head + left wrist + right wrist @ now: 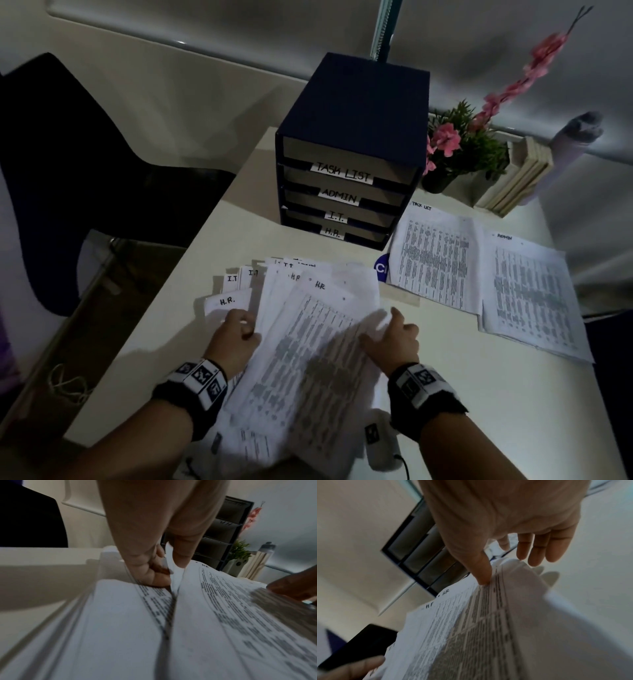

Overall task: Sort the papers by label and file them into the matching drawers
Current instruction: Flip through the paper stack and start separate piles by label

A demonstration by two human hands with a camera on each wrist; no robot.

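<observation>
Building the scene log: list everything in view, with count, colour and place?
drawer unit: one, dark blue, four labelled drawers, table's far edge
fanned papers: one pile, white, near centre, H.R. and I.T. labels showing
TASK LIST pile: one, white, right of drawers
ADMIN pile: one, white, far right
potted plant: one, green with pink flowers, beside drawers
books: several, cream, far right
chair: one, black, left
table: one, white
left hand: pinches sheets
right hand: lifts sheet edge
</observation>
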